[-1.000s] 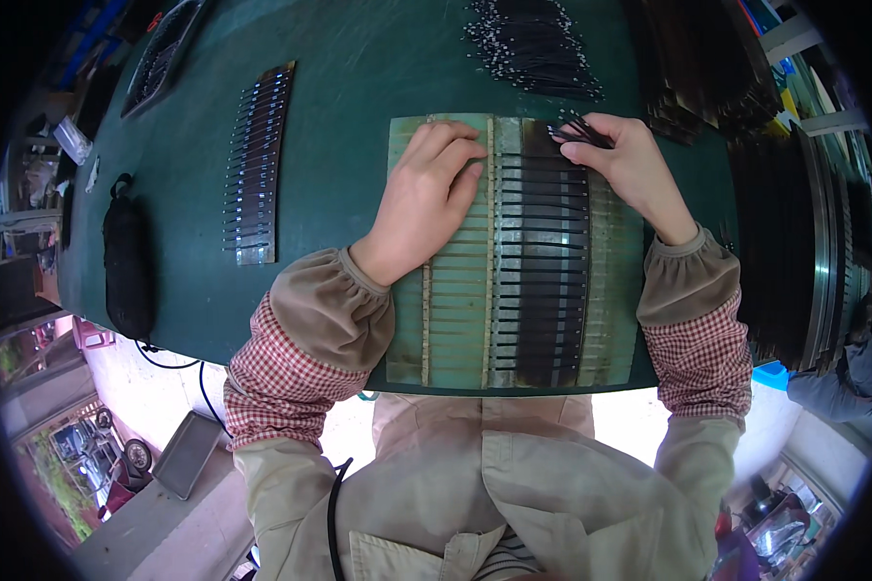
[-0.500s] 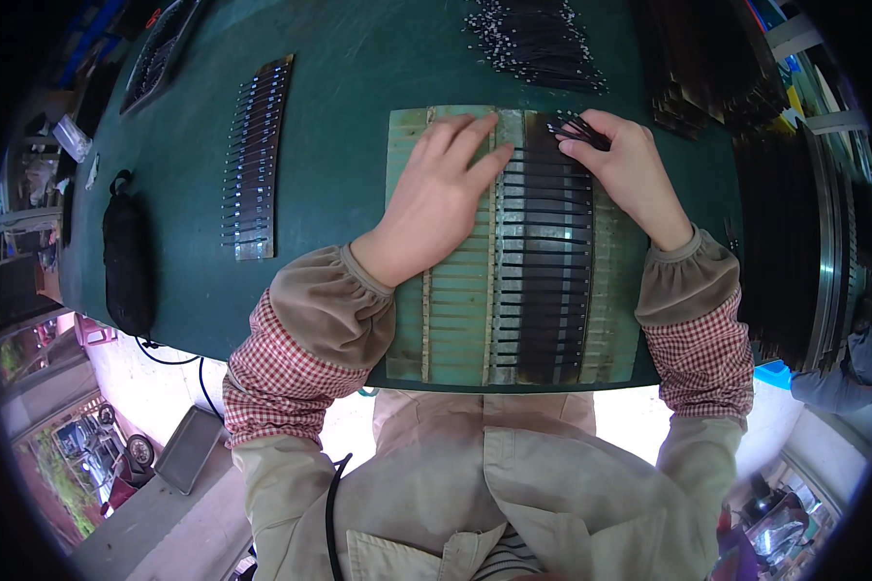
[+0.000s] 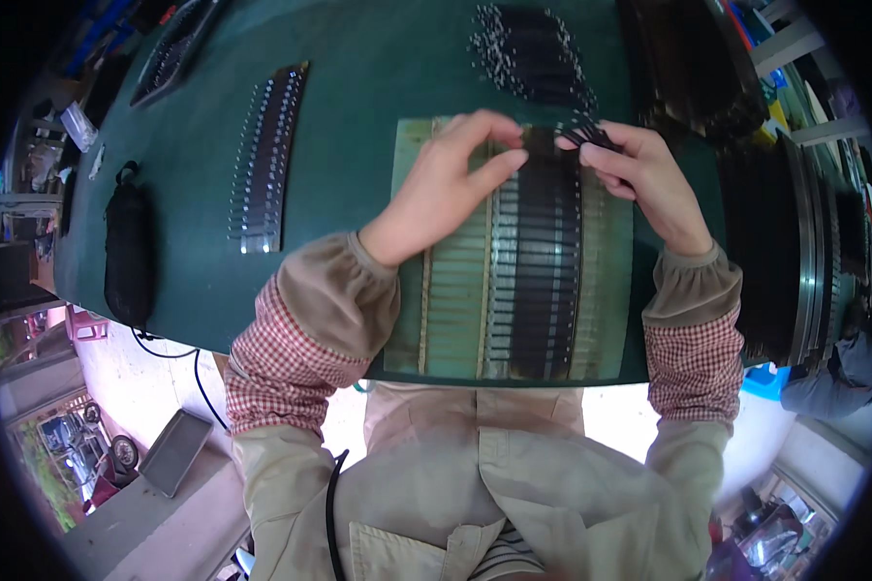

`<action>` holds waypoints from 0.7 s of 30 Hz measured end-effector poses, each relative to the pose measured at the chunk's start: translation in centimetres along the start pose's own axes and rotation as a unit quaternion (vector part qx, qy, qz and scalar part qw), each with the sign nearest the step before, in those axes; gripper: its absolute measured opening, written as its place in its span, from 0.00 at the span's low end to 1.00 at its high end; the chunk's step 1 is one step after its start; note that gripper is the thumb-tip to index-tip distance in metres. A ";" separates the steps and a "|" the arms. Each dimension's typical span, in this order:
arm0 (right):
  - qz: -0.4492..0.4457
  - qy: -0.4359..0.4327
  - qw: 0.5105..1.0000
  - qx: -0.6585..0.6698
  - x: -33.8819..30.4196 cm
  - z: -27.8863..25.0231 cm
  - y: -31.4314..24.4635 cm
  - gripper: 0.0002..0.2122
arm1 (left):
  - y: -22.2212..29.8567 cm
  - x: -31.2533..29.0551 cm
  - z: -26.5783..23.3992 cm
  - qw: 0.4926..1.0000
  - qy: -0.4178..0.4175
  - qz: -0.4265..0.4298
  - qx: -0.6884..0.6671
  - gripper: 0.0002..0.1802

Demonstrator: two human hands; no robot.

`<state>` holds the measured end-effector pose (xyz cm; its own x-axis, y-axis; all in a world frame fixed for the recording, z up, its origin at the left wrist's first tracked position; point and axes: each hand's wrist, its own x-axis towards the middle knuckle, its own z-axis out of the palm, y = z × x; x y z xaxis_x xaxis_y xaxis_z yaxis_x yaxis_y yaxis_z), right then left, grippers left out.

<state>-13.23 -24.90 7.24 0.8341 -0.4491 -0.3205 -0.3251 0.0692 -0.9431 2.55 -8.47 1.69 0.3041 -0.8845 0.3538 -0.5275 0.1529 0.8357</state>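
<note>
A light green slotted board [image 3: 455, 320] lies on the table in front of me, with a dark strip [image 3: 545, 252] along its right half. Several thin black rods with pale tips lie crosswise in a row on that strip. My left hand [image 3: 455, 179] is over the board's upper part, thumb and forefinger curved towards each other at the strip's top end. A small gap shows between their tips, and I see nothing held there. At the board's top right my right hand [image 3: 649, 174] has its fingers closed round a small bundle of thin black rods [image 3: 586, 131].
A big heap of black pale-tipped rods [image 3: 528, 58] lies beyond the board. To the left are a loaded strip [image 3: 271, 160], a black pouch [image 3: 128, 247] and a dark tray [image 3: 174, 48]. Stacked dark strips [image 3: 688, 68] crowd the right side of the green table [image 3: 358, 87].
My left hand has lifted off its flat position, its fingers now curled towards the thumb. My right hand has turned and shifted slightly right with the bundle. The whole view has shifted slightly.
</note>
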 end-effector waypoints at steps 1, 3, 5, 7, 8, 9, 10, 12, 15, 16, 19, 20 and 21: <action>0.015 -0.020 1.000 -0.013 -0.3 0.7 0.2 0.08 | 0.8 0.5 0.2 0.996 -0.017 -0.050 -0.076 0.08; 0.013 -0.063 0.997 -0.044 0.5 1.0 -0.2 0.09 | 1.0 1.4 0.3 0.986 -0.029 -0.086 -0.138 0.06; 0.014 -0.054 0.998 -0.043 0.6 0.9 -0.1 0.09 | 0.8 1.0 0.9 0.975 -0.035 -0.125 -0.180 0.04; 0.027 -0.034 0.998 -0.040 0.4 1.0 0.2 0.09 | 0.5 0.9 0.9 0.968 -0.038 -0.144 -0.201 0.04; 0.028 -0.033 0.998 -0.040 0.4 0.8 0.2 0.09 | 0.4 0.7 0.7 0.962 -0.034 -0.148 -0.228 0.04; 0.025 -0.019 0.998 -0.046 0.5 0.6 0.1 0.09 | 0.2 0.5 0.4 0.954 -0.030 -0.152 -0.256 0.04; 0.023 -0.006 0.998 -0.053 0.6 0.2 0.2 0.09 | -0.1 0.4 0.2 0.946 -0.026 -0.157 -0.283 0.05; 0.025 0.006 0.998 -0.058 1.1 -0.1 0.7 0.09 | -0.5 0.3 -0.1 0.978 -0.009 -0.117 -0.174 0.05; -0.113 0.075 0.982 -0.129 2.3 -0.4 2.7 0.08 | -1.1 0.2 -0.5 0.998 0.027 -0.026 0.053 0.07; -0.113 0.076 0.982 -0.129 2.7 -0.5 2.9 0.08 | -1.3 0.0 -0.7 0.997 0.029 -0.010 0.076 0.07; -0.097 0.085 0.969 -0.210 3.4 -0.6 3.1 0.09 | -1.7 -0.2 -0.6 0.992 0.033 0.022 0.122 0.08; -0.096 0.086 0.969 -0.209 3.4 -0.6 3.0 0.09 | -1.8 -0.2 -0.6 0.992 0.032 0.026 0.123 0.08; -0.087 0.089 0.968 -0.218 3.4 -0.5 2.9 0.09 | -1.9 -0.2 -0.6 0.991 0.030 0.029 0.124 0.08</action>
<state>-11.59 -26.66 3.51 0.8157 -0.5693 -0.1031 -0.3761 -0.3863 -0.8422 3.95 -8.34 0.29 0.3103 -0.8480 0.4297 -0.7224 0.0835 0.6864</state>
